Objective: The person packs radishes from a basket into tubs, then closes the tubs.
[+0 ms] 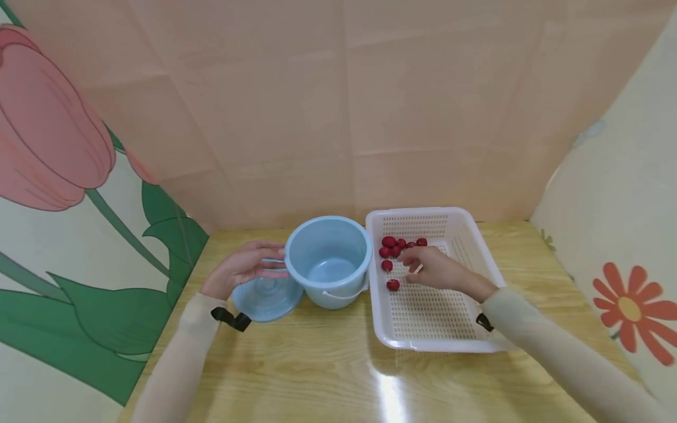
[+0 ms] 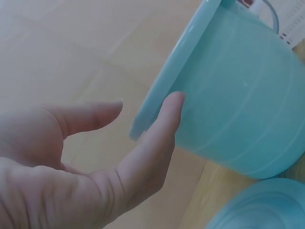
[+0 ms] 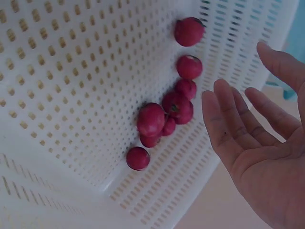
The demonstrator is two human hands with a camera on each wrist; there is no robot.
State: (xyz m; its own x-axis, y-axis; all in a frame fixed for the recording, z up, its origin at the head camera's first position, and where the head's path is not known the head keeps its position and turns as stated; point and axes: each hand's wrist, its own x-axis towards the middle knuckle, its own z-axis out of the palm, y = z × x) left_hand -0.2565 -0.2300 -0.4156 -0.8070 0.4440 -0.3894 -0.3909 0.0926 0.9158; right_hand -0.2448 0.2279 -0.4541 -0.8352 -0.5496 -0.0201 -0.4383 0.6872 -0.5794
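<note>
A light blue bucket [image 1: 329,301] stands upright in the middle of the table. My left hand [image 1: 240,269] is at its left side, fingers fairly straight with the fingertips right at the rim; in the left wrist view the thumb and fingers are spread around the rim edge. Over the white basket [image 1: 377,311] hovers my right hand [image 1: 435,267], its fingers loosely bent and nothing between them in the right wrist view [image 3: 257,138]. Several small red radishes [image 3: 151,119] lie in the basket along one side, with one radish [image 1: 393,285] nearer the front.
A round blue lid [image 1: 271,304] lies on the wooden table [image 1: 296,364] left of the bucket, partly under my left hand. The bucket's thin handle [image 1: 346,295] hangs at its front. A pinkish-brown sheet [image 1: 344,117] covers the wall behind.
</note>
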